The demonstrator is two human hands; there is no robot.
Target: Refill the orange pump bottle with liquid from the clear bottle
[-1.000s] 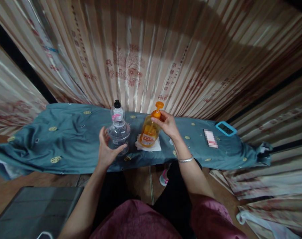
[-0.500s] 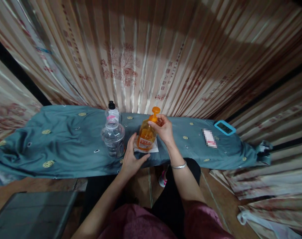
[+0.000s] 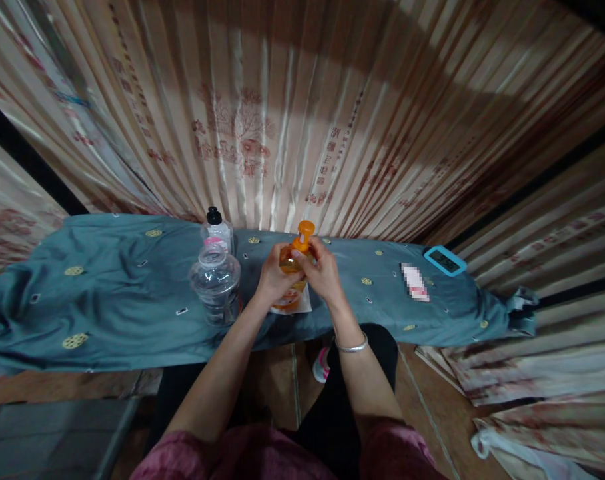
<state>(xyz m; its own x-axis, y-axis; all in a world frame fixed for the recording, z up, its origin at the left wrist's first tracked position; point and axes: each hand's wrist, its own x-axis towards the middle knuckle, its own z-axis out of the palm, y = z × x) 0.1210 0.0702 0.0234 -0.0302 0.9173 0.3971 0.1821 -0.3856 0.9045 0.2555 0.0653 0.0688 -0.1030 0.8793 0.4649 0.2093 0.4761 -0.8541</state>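
An orange pump bottle [image 3: 291, 300] stands in front of me on a white sheet [image 3: 305, 303], partly covered by my hands. My left hand [image 3: 276, 275] is wrapped round its upper body from the left. At the neck, my right hand [image 3: 322, 268] grips the orange pump top [image 3: 305, 233] with thumb and fingers. Just left of my left hand is a clear, wide-mouthed plastic jar [image 3: 215, 283]. Behind that jar stands a clear bottle with a black cap [image 3: 217, 230].
A teal patterned cloth [image 3: 132, 293] covers the narrow table. On its right lie a blue-framed digital clock [image 3: 445, 261] and a small pixelated packet-like item [image 3: 415, 282]. Pleated curtains [image 3: 292, 120] hang close behind. A dark stool-like surface [image 3: 57, 433] is at lower left.
My left hand has moved up from beside the bottle's base and closed round its upper body. My right hand stays at the neck. The view has shifted slightly.
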